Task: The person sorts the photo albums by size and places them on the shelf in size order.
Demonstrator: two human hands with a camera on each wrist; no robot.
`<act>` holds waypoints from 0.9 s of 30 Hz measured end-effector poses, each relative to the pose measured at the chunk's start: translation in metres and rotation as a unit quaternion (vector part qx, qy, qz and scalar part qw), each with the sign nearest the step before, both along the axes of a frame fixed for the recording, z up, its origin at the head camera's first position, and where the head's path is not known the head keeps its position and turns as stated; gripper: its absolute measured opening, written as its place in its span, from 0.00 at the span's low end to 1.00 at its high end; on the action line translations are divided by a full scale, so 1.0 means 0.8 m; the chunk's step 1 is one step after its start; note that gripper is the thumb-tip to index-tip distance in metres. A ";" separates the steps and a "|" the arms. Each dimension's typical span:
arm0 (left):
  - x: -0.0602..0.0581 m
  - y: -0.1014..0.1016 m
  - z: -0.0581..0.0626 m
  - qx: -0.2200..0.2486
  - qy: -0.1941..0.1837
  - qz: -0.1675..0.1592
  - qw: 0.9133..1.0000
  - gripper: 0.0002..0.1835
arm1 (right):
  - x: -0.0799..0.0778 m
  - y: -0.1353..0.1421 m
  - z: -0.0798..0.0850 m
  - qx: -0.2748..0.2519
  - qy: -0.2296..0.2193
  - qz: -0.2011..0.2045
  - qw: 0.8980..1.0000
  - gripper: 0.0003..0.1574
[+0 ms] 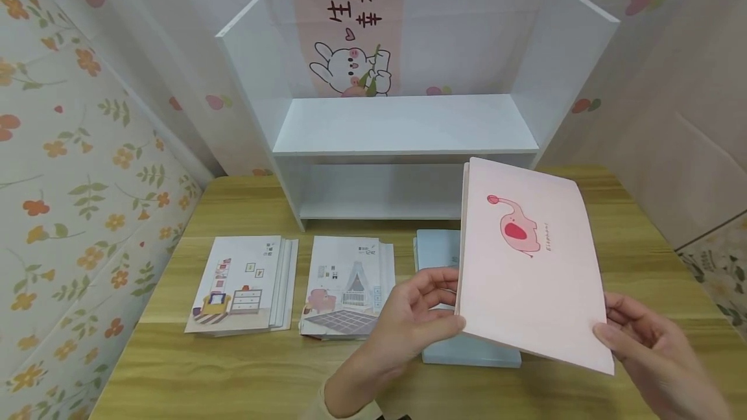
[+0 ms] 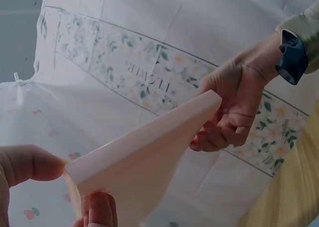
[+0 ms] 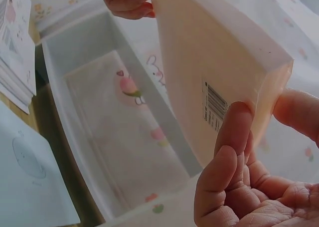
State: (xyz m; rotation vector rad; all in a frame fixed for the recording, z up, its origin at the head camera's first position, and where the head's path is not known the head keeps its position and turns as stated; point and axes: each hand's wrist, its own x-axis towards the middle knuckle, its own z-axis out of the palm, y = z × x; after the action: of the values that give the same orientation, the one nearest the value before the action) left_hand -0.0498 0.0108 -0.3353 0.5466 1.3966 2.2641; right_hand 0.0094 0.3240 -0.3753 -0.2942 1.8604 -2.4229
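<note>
A pink notebook (image 1: 543, 303) with an elephant on its cover is held up and tilted above the table, between both hands. My left hand (image 1: 403, 323) pinches its lower left edge, thumb on the cover side and fingers behind. At the lower right corner my right hand (image 1: 653, 349) grips it between thumb and fingers. The right wrist view shows a barcode label (image 3: 215, 106) on the notebook's back. Partly hidden beneath it in the head view lies a light blue notebook (image 1: 467, 352) on the table.
Two stacks of books with room drawings, a left stack (image 1: 236, 284) and a middle stack (image 1: 344, 287), lie on the wooden table (image 1: 245, 374). Behind them stands a white two-tier shelf (image 1: 403, 125) with tall side panels. Patterned cloth (image 1: 87, 180) hangs at the left.
</note>
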 end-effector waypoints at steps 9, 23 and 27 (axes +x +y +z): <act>0.003 -0.015 -0.001 0.000 0.018 0.014 1.000 0.26 | -0.007 -0.015 0.007 0.027 -0.015 -0.002 1.000 0.27; 0.009 -0.041 0.000 -0.025 -0.001 0.047 0.999 0.27 | -0.024 -0.042 0.010 0.028 0.011 0.026 0.999 0.26; 0.010 -0.047 -0.001 -0.030 0.002 0.055 0.998 0.28 | -0.029 -0.051 0.010 0.016 0.032 0.036 0.999 0.26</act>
State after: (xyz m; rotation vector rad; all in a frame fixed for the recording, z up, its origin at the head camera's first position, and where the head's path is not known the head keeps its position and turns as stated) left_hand -0.0416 -0.0271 -0.3358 0.4652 1.5260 2.2994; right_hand -0.0137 0.2834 -0.3670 -0.4340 1.8795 -2.3612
